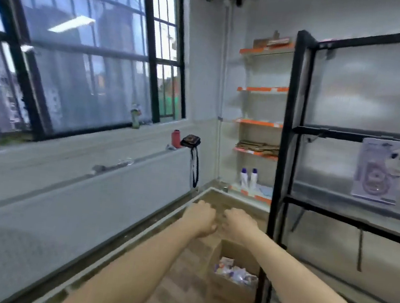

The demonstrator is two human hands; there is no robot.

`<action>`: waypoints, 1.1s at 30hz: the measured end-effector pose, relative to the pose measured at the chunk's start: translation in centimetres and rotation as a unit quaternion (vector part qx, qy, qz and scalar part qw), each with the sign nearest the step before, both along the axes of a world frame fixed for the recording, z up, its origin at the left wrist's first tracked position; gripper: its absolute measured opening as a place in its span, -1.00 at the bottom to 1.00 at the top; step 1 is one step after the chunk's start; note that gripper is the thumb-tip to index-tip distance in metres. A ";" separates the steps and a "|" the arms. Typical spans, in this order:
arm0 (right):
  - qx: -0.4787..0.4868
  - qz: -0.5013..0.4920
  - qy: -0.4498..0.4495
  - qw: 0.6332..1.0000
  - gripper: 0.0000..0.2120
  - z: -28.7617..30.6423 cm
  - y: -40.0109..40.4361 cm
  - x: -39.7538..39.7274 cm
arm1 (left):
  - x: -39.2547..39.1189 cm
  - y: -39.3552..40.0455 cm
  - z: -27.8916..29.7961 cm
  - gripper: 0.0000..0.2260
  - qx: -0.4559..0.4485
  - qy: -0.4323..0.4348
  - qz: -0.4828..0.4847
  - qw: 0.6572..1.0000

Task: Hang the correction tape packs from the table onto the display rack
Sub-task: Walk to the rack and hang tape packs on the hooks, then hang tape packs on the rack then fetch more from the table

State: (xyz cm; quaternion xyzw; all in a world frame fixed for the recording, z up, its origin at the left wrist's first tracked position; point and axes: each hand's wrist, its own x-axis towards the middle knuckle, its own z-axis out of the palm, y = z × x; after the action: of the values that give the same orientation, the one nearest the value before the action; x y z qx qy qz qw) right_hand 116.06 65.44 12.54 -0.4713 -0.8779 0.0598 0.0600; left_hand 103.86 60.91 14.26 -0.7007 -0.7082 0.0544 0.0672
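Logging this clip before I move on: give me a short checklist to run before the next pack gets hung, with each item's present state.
1. Left hand free to take a pack: ok, fingers curled, nothing visible in it.
2. Right hand free: ok, curled the same way, nothing visible in it.
3. Packs within reach: ok, the cardboard box on the floor below the arms holds packaged items; whether they are correction tape, cannot tell.
4. Free hook on the display rack: ok, one hook on the middle bar is bare.
5. Pack already hanging seated properly: cannot tell, picture blurred.
6. Table with packs in view: not ok, none visible.
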 end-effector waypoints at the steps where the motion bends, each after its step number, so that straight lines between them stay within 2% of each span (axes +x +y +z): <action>1: 0.001 0.027 0.000 1.000 -0.74 -0.3 -1.3 -3.8 | -3.8 -1.7 -0.3 -0.61 -0.011 0.001 0.035 0.999; 4: -0.012 0.115 0.003 0.993 -0.75 -1.3 -5.2 -14.8 | -14.5 -7.5 -1.3 -0.61 -0.013 -0.042 0.145 0.988; 7: -0.042 0.187 -0.006 0.982 -0.72 -2.6 -9.2 -24.7 | -23.7 -13.9 -2.8 -0.60 -0.002 -0.106 0.254 0.961; 12: -0.077 0.293 -0.019 0.953 -0.61 -3.4 -16.1 -38.5 | -35.1 -24.4 -3.8 -0.68 -0.003 -0.079 0.375 0.924; 15: -0.096 0.348 -0.037 0.932 -0.62 -4.8 -19.9 -45.9 | -41.2 -29.7 -5.4 -0.67 -0.011 -0.079 0.439 0.895; 25: -0.118 0.458 -0.098 0.876 -0.64 -10.8 -27.0 -70.7 | -60.5 -38.8 -10.7 -0.65 -0.046 -0.150 0.573 0.804; 29: -0.137 0.482 -0.136 0.855 -0.58 -13.6 -27.4 -78.3 | -67.1 -40.8 -13.3 -0.61 -0.026 -0.196 0.611 0.766; 33: -0.159 0.469 -0.165 0.853 -0.59 -16.3 -28.0 -83.4 | -71.7 -43.2 -15.5 -0.64 -0.031 -0.236 0.628 0.741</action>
State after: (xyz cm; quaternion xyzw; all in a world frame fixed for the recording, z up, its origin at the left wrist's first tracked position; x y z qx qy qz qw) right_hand 32.65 37.42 -3.76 -0.0101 -0.9701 0.1413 -0.1969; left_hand 32.13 17.75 -1.22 -0.0892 -0.9789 -0.0609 -0.1733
